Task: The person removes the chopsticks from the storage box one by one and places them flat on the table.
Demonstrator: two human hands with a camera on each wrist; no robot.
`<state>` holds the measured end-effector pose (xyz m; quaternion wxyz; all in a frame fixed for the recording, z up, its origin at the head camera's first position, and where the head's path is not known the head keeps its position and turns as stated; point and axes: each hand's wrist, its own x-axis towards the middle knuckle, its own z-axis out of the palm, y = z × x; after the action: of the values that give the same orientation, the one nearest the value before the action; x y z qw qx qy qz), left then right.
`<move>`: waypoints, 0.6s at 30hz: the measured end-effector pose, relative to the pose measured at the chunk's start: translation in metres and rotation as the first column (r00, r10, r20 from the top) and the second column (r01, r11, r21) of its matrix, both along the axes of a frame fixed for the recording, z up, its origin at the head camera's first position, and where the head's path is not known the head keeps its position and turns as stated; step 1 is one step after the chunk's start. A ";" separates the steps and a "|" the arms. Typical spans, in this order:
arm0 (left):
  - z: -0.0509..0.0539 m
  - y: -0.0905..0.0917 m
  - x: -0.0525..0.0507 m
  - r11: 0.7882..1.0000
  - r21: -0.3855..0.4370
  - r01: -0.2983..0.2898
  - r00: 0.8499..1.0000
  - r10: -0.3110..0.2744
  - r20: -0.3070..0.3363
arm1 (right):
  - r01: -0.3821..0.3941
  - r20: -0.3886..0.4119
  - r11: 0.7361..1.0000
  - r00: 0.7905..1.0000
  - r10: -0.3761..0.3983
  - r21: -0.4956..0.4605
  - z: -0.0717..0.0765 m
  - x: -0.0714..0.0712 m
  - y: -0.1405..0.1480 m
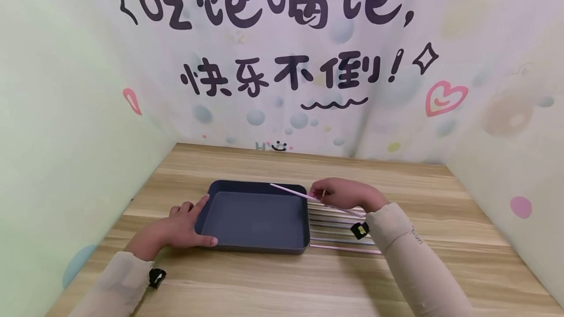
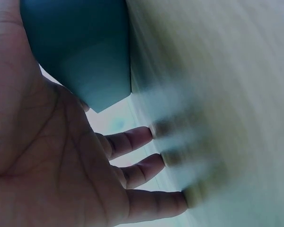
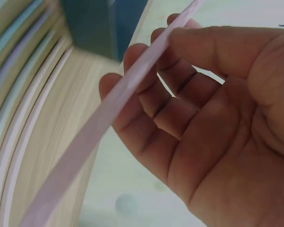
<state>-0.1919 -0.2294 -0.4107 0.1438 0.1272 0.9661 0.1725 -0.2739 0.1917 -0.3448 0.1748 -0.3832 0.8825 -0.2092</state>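
A dark blue-grey rectangular tray [image 1: 260,221] lies flat on the table. At its front left corner my left hand [image 1: 180,226] touches it, the thumb along the front wall and the index finger against the left side. The other left fingers extend to the tabletop in the left wrist view. Just off the tray's back right corner, my right hand [image 1: 341,192] pinches a thin pale pink stick [image 3: 104,113] between thumb and fingers. One end of that stick reaches over the tray's back right part. Several more coloured sticks [image 1: 343,249] lie side by side, right of the tray.
The wood-grain table [image 1: 273,287] is bounded at the back by a printed wall hanging [image 1: 282,126]. Pale side walls stand at left and right. A small black device [image 1: 360,230] sits at the right wrist, another black device [image 1: 156,278] at the left.
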 end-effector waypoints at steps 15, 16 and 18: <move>0.005 0.001 0.001 1.000 0.019 0.017 1.000 -0.017 0.004 | 0.049 -0.016 0.996 0.999 -0.047 0.080 -0.013 -0.005 0.082; 0.004 0.001 0.001 1.000 0.018 0.015 1.000 -0.015 0.005 | 0.052 -0.011 0.995 0.999 -0.051 0.082 -0.013 -0.006 0.084; 0.004 0.001 0.000 1.000 0.013 0.012 1.000 -0.012 0.007 | 0.062 0.008 0.994 0.998 -0.063 0.090 -0.013 -0.007 0.089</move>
<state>-0.1915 -0.2288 -0.4069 0.1475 0.1333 0.9637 0.1783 -0.2812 0.2802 -0.3580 0.1900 -0.3461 0.9017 -0.1765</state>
